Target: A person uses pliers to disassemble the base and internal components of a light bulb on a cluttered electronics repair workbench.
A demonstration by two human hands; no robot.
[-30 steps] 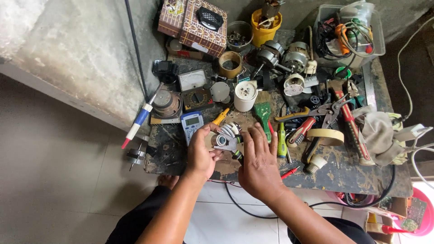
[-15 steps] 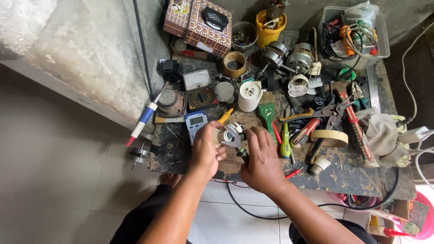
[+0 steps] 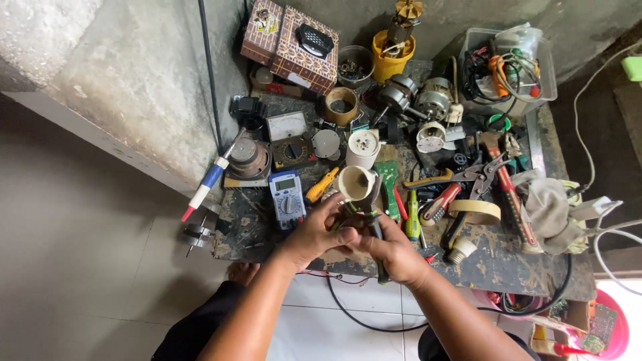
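Observation:
My left hand and my right hand meet above the front edge of a cluttered workbench. Between them is a white cup-shaped lamp housing, open end up, with my left fingers closed around its lower part. My right hand is wrapped around dark-handled pliers; the jaws reach up to the housing's base and one handle sticks out below my palm. Exactly how the jaws grip is hidden by my fingers.
Left of my hands lie a blue digital multimeter and an analog meter. A second white lamp housing, green screwdriver, red-handled cutters, tape roll and cloth lie right. Patterned boxes, motors and a wire bin stand behind.
Both hands were down on the bench over a small metal part. They have come up and toward me, now gripping the white housing and the pliers.

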